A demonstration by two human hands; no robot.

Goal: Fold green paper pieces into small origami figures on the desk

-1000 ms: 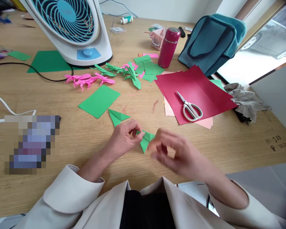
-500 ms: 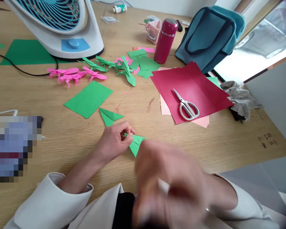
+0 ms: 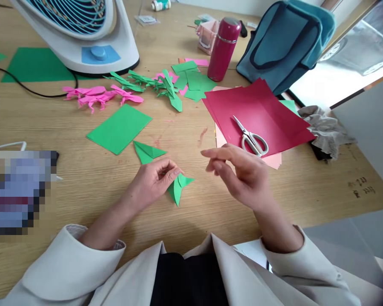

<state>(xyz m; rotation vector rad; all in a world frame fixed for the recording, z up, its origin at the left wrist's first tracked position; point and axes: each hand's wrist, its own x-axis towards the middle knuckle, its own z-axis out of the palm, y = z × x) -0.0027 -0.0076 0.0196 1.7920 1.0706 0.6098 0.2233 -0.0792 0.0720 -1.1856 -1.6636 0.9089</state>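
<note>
My left hand [image 3: 153, 180] pinches a small folded green paper piece [image 3: 178, 188] just above the wooden table [image 3: 306, 191]. My right hand [image 3: 242, 174] hovers to the right of it, fingers stretched out and apart, holding nothing. A second folded green triangle [image 3: 147, 151] lies just beyond my left hand, next to a flat green sheet [image 3: 119, 128].
White-handled scissors [image 3: 251, 138] lie on dark red sheets [image 3: 261, 114] at the right. Folded pink [image 3: 98, 95] and green [image 3: 153, 83] paper figures lie further back, before a fan [image 3: 83, 29]. A magenta flask [image 3: 222, 49], a blue bag [image 3: 284, 42] and a grey cloth [image 3: 327, 129] stand at the back right.
My right hand swept down towards me in a blur, then rose again to the right of the green piece. The left hand kept its pinch and turned the piece slightly.
</note>
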